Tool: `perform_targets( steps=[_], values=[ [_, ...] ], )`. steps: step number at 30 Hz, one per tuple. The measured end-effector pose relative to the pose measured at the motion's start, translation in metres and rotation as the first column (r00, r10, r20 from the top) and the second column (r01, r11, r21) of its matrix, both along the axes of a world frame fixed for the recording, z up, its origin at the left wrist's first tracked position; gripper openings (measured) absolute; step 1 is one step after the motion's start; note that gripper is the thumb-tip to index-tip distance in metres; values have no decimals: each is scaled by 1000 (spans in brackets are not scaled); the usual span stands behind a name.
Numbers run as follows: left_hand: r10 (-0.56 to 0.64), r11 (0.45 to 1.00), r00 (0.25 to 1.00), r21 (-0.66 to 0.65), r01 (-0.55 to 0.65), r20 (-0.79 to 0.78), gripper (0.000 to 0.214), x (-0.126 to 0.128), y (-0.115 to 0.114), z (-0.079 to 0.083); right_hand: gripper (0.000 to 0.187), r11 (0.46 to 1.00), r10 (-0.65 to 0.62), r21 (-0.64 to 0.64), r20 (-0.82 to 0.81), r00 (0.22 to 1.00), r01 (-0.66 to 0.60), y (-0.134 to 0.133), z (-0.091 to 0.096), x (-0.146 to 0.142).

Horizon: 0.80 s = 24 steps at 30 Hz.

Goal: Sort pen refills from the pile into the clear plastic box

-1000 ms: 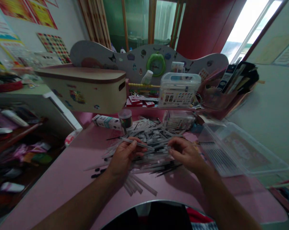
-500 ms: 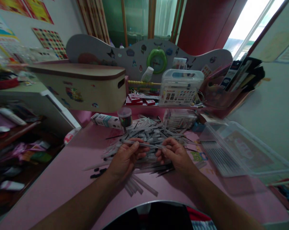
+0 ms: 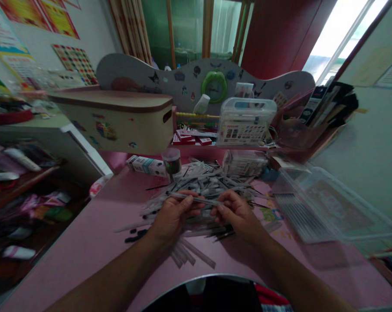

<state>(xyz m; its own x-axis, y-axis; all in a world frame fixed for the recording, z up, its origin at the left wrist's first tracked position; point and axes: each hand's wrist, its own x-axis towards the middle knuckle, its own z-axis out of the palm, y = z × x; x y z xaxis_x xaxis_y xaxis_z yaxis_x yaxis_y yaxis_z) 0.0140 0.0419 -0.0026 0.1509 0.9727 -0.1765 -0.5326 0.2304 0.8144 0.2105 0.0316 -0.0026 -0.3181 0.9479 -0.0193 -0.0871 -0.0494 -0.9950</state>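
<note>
My left hand (image 3: 171, 216) and my right hand (image 3: 236, 214) meet over a heap of clear pen barrels and thin refills (image 3: 212, 182) on a pink desk (image 3: 95, 234). The left fingers are closed round a clear pen barrel (image 3: 196, 199) that points to the right. The right thumb and fingers pinch at that barrel's right end. A few clear barrels (image 3: 191, 253) lie loose on the desk below the left wrist, and small black caps (image 3: 134, 237) lie to its left.
A clear plastic tray (image 3: 332, 208) with rows of refills sits at the right. Behind the heap stand a small round jar (image 3: 171, 161), a carton (image 3: 145, 165), a clear lidded case (image 3: 244, 122) and a cream wooden box (image 3: 118, 119). A cluttered shelf is at the left.
My right hand has moved left from the heap's right side to meet the left hand at the barrel's end. The left hand has stayed closed on the barrel.
</note>
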Motion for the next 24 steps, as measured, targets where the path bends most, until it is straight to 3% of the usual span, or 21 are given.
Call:
perform_targets(
  steps=[6,10,13,24],
  values=[
    [-3,1000,1000,7,3,-17,32,3,-1,1,27,996,65,51,165,984,-75,-1,3,2],
    [25,1000,999,-12,-26,-46,36,3,-1,3,21,978,29,180,385,922,-106,-3,9,3],
    [30,999,997,-10,-31,-70,36,4,-2,2,21,964,-20,246,451,892,-103,-3,9,1],
    [43,999,997,7,-42,-70,30,10,-2,-10,30,980,-85,195,280,956,30,-4,-7,-7]
  ],
)
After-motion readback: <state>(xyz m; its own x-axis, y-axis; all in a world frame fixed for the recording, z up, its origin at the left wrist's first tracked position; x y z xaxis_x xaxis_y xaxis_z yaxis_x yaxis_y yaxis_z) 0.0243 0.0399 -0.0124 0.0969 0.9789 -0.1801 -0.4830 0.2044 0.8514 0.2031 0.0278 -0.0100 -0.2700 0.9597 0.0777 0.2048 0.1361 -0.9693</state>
